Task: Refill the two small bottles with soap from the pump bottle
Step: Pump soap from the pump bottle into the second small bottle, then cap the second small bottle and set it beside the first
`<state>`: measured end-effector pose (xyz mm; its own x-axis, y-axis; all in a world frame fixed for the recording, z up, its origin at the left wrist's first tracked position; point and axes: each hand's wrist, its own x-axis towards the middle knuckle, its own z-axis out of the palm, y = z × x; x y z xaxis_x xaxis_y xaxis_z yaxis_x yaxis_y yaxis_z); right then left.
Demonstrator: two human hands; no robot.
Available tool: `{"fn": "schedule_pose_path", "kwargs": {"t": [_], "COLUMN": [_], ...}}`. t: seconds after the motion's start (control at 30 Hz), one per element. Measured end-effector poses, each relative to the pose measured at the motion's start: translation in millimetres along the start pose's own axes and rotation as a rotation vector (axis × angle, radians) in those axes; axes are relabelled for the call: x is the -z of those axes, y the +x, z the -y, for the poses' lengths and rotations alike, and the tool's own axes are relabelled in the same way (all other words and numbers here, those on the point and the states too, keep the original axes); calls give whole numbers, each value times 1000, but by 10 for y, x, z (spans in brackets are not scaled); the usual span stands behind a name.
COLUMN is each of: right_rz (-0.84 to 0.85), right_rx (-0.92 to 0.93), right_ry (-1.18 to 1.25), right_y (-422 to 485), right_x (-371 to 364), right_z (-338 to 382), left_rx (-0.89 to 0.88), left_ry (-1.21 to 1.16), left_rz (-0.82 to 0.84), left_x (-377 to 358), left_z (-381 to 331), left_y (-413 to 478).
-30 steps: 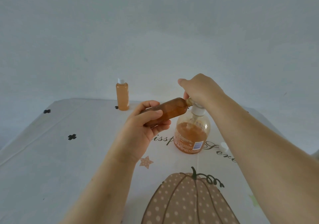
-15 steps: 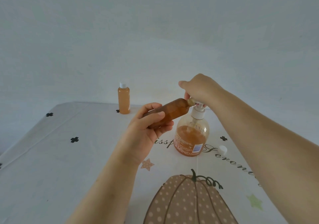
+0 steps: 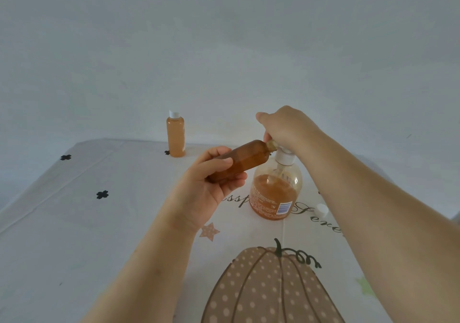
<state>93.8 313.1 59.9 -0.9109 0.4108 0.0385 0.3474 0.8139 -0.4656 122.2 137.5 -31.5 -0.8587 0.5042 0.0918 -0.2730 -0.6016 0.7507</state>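
Capped bottle (image 3: 176, 136) of orange soap stood upright left of centre, near the far edge of the counter (image 3: 74, 223). At centre the left hand (image 3: 206, 188) gripped the uncapped bottle (image 3: 242, 159), fingers curled round its lower end, holding it tilted so its bare neck reached the pump head. Below that, the pump bottle (image 3: 275, 193) stood on the counter, roughly half full. The right hand (image 3: 286, 128) sat on top with its fingers curled over the pump head, hiding the spout. A loose white cap (image 3: 321, 209) lay just right of the pump bottle.
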Motion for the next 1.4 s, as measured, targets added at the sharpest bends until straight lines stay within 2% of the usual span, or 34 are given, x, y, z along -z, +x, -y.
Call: {"fn": "schedule_pose_path", "kwargs": {"t": [0.33, 0.5, 1.0, 1.17, 1.4], "right_rz": [26, -12, -184, -269, -274], "right_rx": [-34, -35, 30, 92, 192], "right_ry": [40, 70, 433, 485, 534], "right_y": [-16, -66, -228, -419, -1051], "right_x": [12, 108, 367, 462, 331], "right_z": [3, 51, 55, -36, -214], "left_rx": [38, 40, 41, 0, 15], "left_ry": [-37, -56, -126, -169, -202], "left_rz": [18, 30, -81, -120, -99], "left_x": [14, 8, 45, -24, -218], "left_z": [38, 25, -63, -128, -93], "left_y": [20, 15, -79, -214, -469]}}
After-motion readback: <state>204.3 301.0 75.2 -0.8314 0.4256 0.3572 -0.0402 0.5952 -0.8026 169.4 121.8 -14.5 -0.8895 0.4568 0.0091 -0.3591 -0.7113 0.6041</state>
